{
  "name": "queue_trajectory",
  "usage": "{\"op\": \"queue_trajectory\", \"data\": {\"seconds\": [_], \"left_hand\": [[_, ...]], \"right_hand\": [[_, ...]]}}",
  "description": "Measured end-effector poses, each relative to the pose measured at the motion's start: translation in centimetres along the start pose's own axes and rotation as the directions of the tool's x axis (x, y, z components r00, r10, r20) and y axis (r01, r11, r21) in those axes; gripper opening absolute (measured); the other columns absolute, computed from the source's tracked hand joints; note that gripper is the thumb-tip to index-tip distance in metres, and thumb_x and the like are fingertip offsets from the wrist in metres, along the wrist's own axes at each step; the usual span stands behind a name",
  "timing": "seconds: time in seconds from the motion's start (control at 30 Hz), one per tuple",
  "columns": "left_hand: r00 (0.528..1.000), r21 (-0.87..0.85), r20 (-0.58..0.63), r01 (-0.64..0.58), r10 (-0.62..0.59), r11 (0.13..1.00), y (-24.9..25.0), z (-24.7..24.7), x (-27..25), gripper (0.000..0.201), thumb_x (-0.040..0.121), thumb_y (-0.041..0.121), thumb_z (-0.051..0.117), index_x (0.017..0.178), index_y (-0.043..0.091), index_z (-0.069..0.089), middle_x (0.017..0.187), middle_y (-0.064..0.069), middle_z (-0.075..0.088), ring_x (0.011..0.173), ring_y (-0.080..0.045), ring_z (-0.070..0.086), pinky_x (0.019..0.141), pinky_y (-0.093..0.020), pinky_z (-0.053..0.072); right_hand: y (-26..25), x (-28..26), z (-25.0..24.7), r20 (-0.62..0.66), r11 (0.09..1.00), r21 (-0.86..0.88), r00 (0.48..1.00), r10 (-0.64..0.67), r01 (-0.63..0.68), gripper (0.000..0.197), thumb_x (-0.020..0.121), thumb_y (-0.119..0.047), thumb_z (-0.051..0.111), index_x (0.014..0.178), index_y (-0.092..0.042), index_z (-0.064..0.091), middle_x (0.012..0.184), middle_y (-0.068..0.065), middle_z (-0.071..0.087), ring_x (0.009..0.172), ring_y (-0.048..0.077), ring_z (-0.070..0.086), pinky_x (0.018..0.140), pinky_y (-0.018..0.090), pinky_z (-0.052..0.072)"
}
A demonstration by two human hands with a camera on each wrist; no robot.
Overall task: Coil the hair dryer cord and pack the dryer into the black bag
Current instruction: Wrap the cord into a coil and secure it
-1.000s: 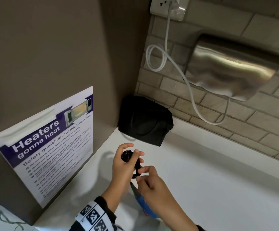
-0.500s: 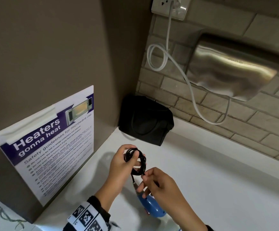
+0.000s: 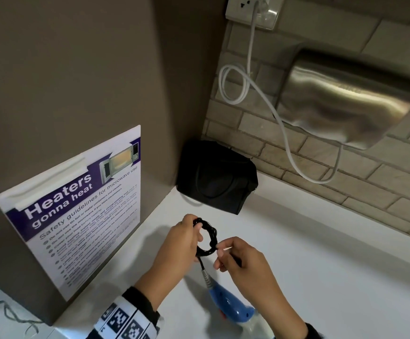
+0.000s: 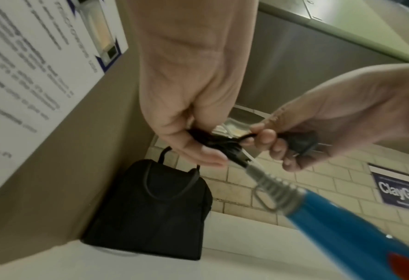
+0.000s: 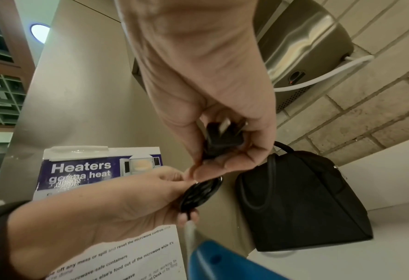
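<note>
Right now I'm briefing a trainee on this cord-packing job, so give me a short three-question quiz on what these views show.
1. True or false: the black bag already holds the blue hair dryer.
2. Which hand holds the plug? A) left B) right C) neither
3. Fill in: the left hand grips the coiled black ____.

Key: 1 false, the dryer lies outside the bag, by the hands, joined to the coil. 2 B, the right hand pinches the plug. 3 cord.
</note>
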State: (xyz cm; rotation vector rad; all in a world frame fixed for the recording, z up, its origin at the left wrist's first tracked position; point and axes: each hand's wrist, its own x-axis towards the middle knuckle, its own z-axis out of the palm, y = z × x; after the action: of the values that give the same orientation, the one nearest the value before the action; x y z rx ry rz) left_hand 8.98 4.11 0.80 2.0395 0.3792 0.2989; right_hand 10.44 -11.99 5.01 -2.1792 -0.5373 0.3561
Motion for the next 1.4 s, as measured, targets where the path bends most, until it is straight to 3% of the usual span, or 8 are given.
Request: {"op": "queue_trajectory", "data": {"seconds": [0.1, 0.23, 0.4, 0.6, 0.8, 1.0, 1.2, 1.4], "left_hand": [[0.997, -0.05, -0.028, 0.07, -0.071, 0.996, 0.5, 0.4, -0.3, 0.021, 0.101, 0.03, 0.031, 0.106, 0.016, 0.046, 0.082, -0.002, 0.061, 0.042, -0.015, 0.056, 0.043, -0.023, 0.045], [0.999, -0.027, -0.052, -0.014, 0.012, 1.0, 0.5, 0.5, -0.5, 0.025, 0.101, 0.031, 0.029, 0.103, 0.014, 0.048, 0.077, 0.0, 0.063, 0.043, -0.012, 0.053, 0.046, -0.016, 0.038], [0.994, -0.089, -0.051, -0.097, 0.093, 0.991, 0.8, 0.6, -0.8, 0.018, 0.101, 0.024, 0.031, 0.092, 0.017, 0.045, 0.076, -0.004, 0.062, 0.043, -0.012, 0.048, 0.046, -0.015, 0.038], [0.997, -0.234, 0.041, -0.05, 0.061, 0.971, 0.2, 0.8, -0.7, 0.018, 0.1, 0.012, 0.031, 0.093, 0.023, 0.044, 0.084, -0.002, 0.057, 0.043, -0.008, 0.051, 0.048, -0.014, 0.038], [0.995, -0.268, 0.096, -0.002, 0.029, 0.964, -0.2, 0.8, -0.7, 0.025, 0.094, -0.002, 0.033, 0.106, 0.015, 0.045, 0.094, 0.0, 0.056, 0.047, -0.009, 0.053, 0.053, -0.017, 0.043], [0.993, -0.282, 0.117, 0.009, 0.025, 0.959, -0.1, 0.7, -0.7, 0.017, 0.101, 0.024, 0.035, 0.111, 0.023, 0.049, 0.084, 0.003, 0.07, 0.054, -0.005, 0.058, 0.056, -0.019, 0.044], [0.986, -0.337, 0.156, 0.116, -0.066, 0.934, 0.0, 0.6, -0.8, 0.033, 0.097, 0.041, 0.037, 0.086, 0.011, 0.043, 0.054, 0.001, 0.058, 0.054, -0.031, 0.062, 0.053, -0.035, 0.047], [0.998, -0.358, -0.018, 0.048, -0.058, 0.932, 0.8, 0.7, -1.0, 0.029, 0.101, 0.032, 0.033, 0.085, 0.013, 0.047, 0.074, -0.023, 0.066, 0.044, -0.015, 0.057, 0.044, -0.025, 0.044]], "right_hand": [[0.7, -0.1, 0.4, 0.021, 0.969, -0.233, 0.997, -0.074, 0.076, 0.014, 0.094, -0.027, 0.053, 0.084, -0.025, 0.063, 0.075, -0.007, 0.07, 0.068, 0.008, 0.058, 0.067, 0.023, 0.045], [1.3, 0.0, 0.2, -0.113, 0.896, -0.397, 0.958, -0.263, 0.199, 0.011, 0.089, -0.03, 0.064, 0.084, -0.028, 0.075, 0.075, -0.006, 0.052, 0.072, 0.004, 0.043, 0.063, 0.011, 0.03], [1.7, 0.6, -0.3, -0.005, 0.892, -0.441, 0.993, -0.115, 0.101, 0.024, 0.095, -0.039, 0.049, 0.079, -0.026, 0.061, 0.068, -0.005, 0.055, 0.063, 0.011, 0.049, 0.055, 0.015, 0.033], [1.7, 0.7, -0.6, 0.096, 0.915, -0.391, 0.993, -0.068, 0.101, 0.033, 0.095, -0.043, 0.047, 0.062, -0.038, 0.048, 0.069, -0.008, 0.054, 0.064, 0.008, 0.047, 0.056, 0.017, 0.034], [1.8, 0.8, -1.0, 0.063, 0.94, -0.324, 0.994, -0.095, 0.11, 0.016, 0.092, -0.04, 0.054, 0.095, -0.036, 0.07, 0.07, -0.007, 0.056, 0.065, 0.009, 0.05, 0.059, 0.018, 0.034], [1.3, 0.5, -1.5, 0.049, 0.98, -0.184, 0.997, -0.067, 0.074, 0.016, 0.092, -0.032, 0.058, 0.081, -0.032, 0.07, 0.046, -0.009, 0.045, 0.047, 0.01, 0.037, 0.049, 0.018, 0.027], [2.0, 0.9, -1.6, 0.108, 0.997, 0.073, 0.994, 0.004, -0.012, 0.016, 0.09, -0.032, 0.061, 0.079, -0.032, 0.073, 0.057, 0.006, 0.043, 0.058, 0.016, 0.041, 0.063, 0.03, 0.036], [2.2, 0.7, -1.9, 0.071, 0.994, -0.093, 0.996, -0.054, 0.061, 0.014, 0.09, -0.039, 0.059, 0.081, -0.038, 0.069, 0.061, 0.016, 0.054, 0.053, 0.011, 0.039, 0.057, 0.027, 0.034]]}}
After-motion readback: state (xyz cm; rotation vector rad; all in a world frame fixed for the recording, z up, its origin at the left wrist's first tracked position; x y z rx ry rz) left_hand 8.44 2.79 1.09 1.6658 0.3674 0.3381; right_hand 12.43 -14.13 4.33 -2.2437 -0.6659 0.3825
